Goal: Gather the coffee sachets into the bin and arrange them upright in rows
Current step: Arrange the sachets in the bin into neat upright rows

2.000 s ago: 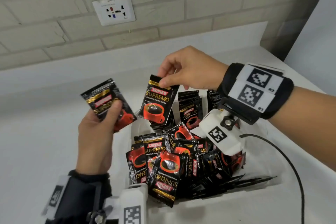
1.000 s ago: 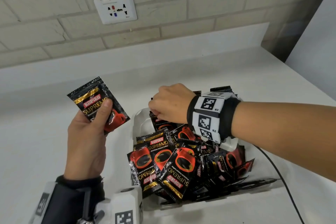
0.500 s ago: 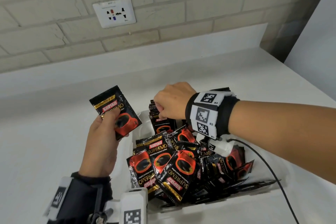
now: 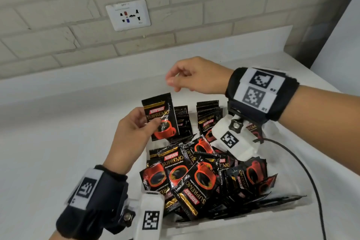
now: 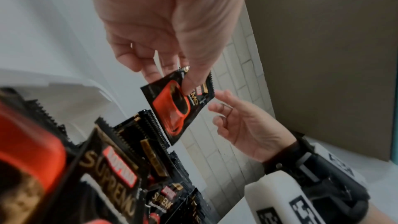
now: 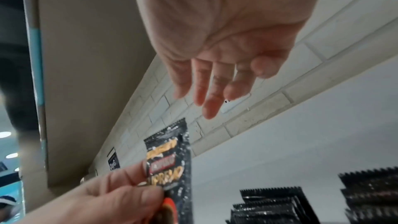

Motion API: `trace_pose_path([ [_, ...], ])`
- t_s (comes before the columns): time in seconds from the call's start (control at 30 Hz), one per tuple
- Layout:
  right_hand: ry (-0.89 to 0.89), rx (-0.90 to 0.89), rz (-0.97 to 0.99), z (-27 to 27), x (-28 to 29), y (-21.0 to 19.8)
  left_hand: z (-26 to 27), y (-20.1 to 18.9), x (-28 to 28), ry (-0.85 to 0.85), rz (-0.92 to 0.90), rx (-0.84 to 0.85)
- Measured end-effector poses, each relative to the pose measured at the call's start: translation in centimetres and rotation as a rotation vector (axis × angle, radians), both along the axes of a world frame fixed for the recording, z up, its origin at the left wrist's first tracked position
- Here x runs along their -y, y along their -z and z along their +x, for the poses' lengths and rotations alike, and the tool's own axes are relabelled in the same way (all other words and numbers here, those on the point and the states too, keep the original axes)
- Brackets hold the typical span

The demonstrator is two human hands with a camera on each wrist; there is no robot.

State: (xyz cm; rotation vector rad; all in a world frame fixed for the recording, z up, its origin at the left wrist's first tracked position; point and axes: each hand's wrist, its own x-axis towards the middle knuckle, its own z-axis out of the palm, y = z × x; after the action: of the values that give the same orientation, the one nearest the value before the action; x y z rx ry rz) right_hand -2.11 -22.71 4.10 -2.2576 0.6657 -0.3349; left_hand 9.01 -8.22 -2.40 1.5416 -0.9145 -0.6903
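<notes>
The left hand point(image 4: 134, 132) pinches one coffee sachet point(image 4: 160, 117) between thumb and fingers, holding it upright and label-forward above the far left corner of the white bin point(image 4: 229, 226). The right hand point(image 4: 194, 76) hangs above and to the far right of that sachet, fingers relaxed and slightly spread, grasping nothing and not touching the sachet (the right wrist view shows a clear gap between fingertips and foil). Inside the bin, upright sachet rows point(image 4: 208, 115) stand at the far end, partly hidden behind the held sachet and the right wrist camera. The near part holds a loose pile of sachets point(image 4: 196, 177) lying flat and tilted at mixed angles. The bin rests on a white counter point(image 4: 58, 142) against a brick wall with a wall socket point(image 4: 128, 14)
</notes>
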Motion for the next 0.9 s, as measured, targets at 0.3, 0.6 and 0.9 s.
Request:
trace_pose_path([
  [0.3,-0.111,-0.120,-0.147,-1.4,-0.9,0.3,0.0,0.4,0.0,0.149,0.077,0.138],
  [0.6,-0.040,0.136,-0.036,-5.7,0.3,-2.9,0.1,-0.1,1.3,0.356,0.347,0.762],
  [0.9,-0.093,-0.087,-0.081,-4.8,-1.6,-0.1,2.3,-0.2,4.4,0.308,0.386,0.913],
])
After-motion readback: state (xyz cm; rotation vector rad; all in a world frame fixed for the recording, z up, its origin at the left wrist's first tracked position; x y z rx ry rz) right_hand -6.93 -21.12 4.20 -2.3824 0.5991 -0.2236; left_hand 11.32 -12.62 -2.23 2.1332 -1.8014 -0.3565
